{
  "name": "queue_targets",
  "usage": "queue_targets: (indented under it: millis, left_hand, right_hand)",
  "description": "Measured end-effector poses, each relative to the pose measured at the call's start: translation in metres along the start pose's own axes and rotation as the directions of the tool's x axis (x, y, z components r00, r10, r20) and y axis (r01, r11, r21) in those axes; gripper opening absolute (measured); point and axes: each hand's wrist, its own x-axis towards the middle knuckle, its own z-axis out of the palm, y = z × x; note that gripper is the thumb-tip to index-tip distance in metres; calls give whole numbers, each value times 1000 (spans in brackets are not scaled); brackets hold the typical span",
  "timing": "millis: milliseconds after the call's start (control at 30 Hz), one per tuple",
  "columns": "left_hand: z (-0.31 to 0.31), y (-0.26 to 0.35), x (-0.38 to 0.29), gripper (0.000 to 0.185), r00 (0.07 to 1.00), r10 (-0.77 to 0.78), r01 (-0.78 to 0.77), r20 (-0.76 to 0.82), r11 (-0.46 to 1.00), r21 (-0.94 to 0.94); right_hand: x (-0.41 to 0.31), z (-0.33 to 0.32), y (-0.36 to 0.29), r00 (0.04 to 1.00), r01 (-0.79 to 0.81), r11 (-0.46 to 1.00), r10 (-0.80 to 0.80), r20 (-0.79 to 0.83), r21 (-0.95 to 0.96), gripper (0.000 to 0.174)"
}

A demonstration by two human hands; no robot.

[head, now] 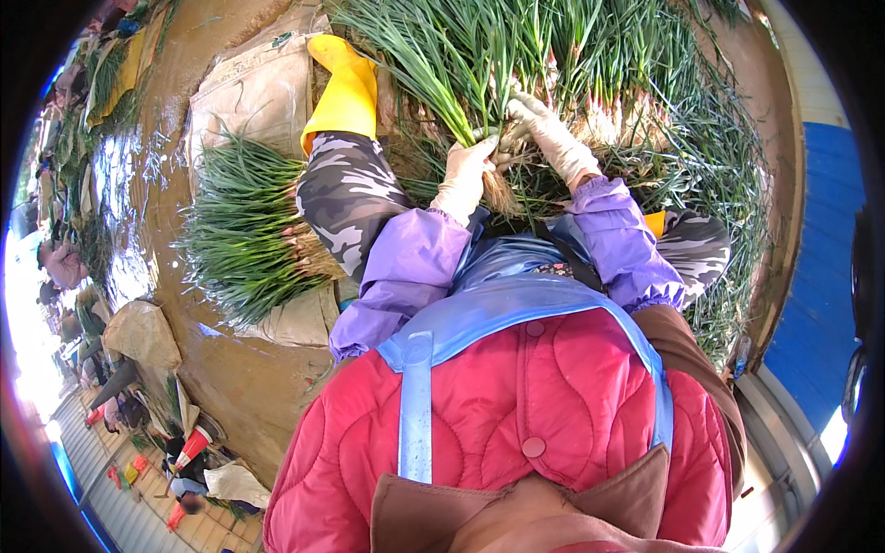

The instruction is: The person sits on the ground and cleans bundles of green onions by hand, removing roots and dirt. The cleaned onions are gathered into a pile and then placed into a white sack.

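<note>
A small bunch of green onions [448,110] is in my gloved left hand [467,169], gripped around the pale lower stalks. Its leaves point up and to the left, and its stringy roots [500,193] hang below the fist. Close against that bunch, my gloved right hand [546,135] has its fingers bent among leaves and stalks; whether they pinch anything is hidden. A large heap of green onions [581,48] stands just beyond both hands, with reddish stalk bases and pale roots showing.
Neatly laid green onions [256,228] rest on brown sacking [252,104] beside my left leg in a yellow boot [346,90]. Loose leaves [719,276] cover the ground at right, near a blue wall panel [830,276]. Wet muddy floor [242,394], people and a traffic cone [193,446] are at left.
</note>
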Motion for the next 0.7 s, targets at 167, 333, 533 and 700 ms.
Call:
queue_targets:
  millis: [167, 333, 533, 700]
  left_hand:
    - [-6, 2, 1, 20, 994, 91, -77, -54, 975, 211]
    - [-3, -1, -3, 22, 988, 134, -120, -71, 977, 177]
    - [-1, -5, -5, 24, 983, 143, -103, -116, 950, 294]
    - [-12, -8, -9, 19, 980, 133, -94, -149, 965, 244]
  right_hand:
    - [2, -5, 1, 970, 224, 766, -116, 212, -603, 38]
    - [-3, -18, -23, 864, 140, 827, -371, -341, -544, 31]
    - [0, 35, -39, 980, 176, 402, -160, 120, -898, 28]
    - [-6, 23, -43, 869, 242, 266, -486, 87, -933, 28]
